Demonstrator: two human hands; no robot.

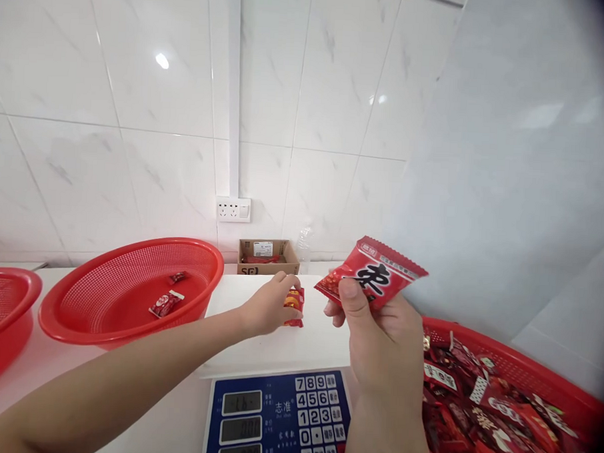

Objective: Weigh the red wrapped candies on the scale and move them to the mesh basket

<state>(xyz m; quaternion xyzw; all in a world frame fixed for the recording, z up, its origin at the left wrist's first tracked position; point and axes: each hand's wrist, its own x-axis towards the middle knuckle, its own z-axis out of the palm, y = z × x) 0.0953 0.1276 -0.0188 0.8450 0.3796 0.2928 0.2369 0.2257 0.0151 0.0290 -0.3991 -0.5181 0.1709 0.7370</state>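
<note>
My right hand (377, 336) is raised over the right side of the scale and pinches a red snack packet (380, 270) with a large black character on it, thumb in front. Farther off, my left hand (273, 307) reaches across to a red and yellow snack packet (293, 307) on the white surface. Its fingers curl around that packet at top and bottom, and part of the packet is hidden by them. Below both hands sits the blue keypad panel of a weighing scale (277, 446), with displays on its left.
A red basket (521, 356) full of wrapped snacks stands at the right. On the left, a red basket (97, 334) holds a few packets, beside another red basket (6, 347). A small cardboard box (275, 269) is against the tiled wall, below a socket (233, 210).
</note>
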